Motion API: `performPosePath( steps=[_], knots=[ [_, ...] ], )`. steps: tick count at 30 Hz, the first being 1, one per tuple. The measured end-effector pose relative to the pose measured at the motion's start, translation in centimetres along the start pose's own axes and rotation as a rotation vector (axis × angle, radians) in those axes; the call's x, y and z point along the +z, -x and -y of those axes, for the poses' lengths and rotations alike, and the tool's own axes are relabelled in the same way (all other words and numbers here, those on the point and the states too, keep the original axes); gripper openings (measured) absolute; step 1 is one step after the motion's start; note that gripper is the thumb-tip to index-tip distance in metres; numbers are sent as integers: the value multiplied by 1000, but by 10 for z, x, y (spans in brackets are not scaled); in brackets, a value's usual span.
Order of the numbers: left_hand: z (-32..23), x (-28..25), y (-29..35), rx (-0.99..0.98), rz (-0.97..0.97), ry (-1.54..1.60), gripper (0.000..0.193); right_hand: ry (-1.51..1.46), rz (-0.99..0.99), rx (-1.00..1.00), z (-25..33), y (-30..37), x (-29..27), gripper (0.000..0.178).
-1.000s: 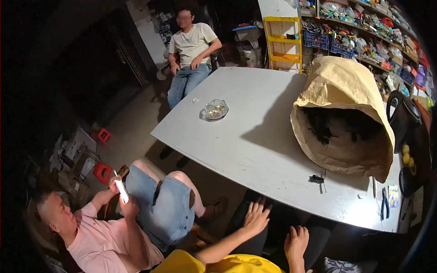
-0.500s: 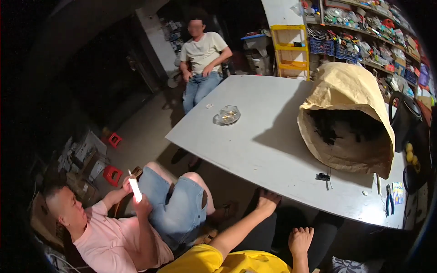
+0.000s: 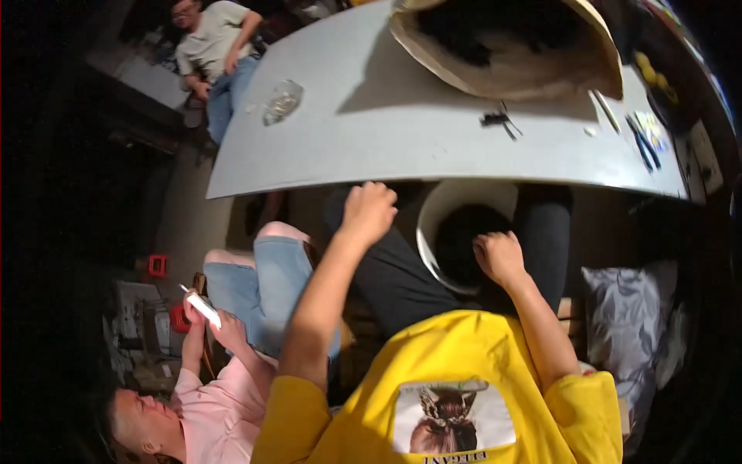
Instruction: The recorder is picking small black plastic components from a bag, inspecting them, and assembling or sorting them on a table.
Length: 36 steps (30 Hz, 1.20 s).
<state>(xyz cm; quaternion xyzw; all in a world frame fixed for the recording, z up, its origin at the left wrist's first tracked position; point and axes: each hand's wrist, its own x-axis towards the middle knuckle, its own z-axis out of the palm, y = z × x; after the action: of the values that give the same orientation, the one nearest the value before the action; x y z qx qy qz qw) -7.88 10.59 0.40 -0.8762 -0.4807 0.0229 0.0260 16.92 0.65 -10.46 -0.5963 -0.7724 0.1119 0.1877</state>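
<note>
Both the right hand (image 3: 498,257), at the white bucket (image 3: 471,196)'s right side, and the farther left hand (image 3: 369,213) look curled; grasp unclear.

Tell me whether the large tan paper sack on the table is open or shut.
Open: the large tan paper sack has its wide mouth toward the camera, showing dark contents inside.

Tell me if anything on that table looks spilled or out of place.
One thing: a small black cluster lies loose on the table, just outside the mouth of the paper bag, apart from the dark contents inside. Nothing else looks clearly spilled.
</note>
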Motion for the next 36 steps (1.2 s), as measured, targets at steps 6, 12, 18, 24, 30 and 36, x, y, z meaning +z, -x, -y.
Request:
performPosePath(
  steps=[6, 12, 18, 24, 30, 36],
  knots=[
    [31, 6, 4, -3, 129, 74, 24, -417, 151, 158, 15, 2, -6, 16],
    [43, 4, 10, -26, 260, 353, 31, -866, 26, 243, 51, -59, 57, 51],
    [77, -12, 36, -329, 296, 284, 52, -1027, -174, 437, 160, -71, 84, 46],
    [112, -12, 40, -472, 516, 404, 71, -906, -99, 84, 194, -47, 48, 36],
    [94, -29, 60, -463, 502, 298, 81, -1004, -53, 241, 155, -64, 56, 17],
    [68, -13, 29, -444, 381, 286, 79, -1726, -139, 584, 40, -92, 103, 16]
  ],
)
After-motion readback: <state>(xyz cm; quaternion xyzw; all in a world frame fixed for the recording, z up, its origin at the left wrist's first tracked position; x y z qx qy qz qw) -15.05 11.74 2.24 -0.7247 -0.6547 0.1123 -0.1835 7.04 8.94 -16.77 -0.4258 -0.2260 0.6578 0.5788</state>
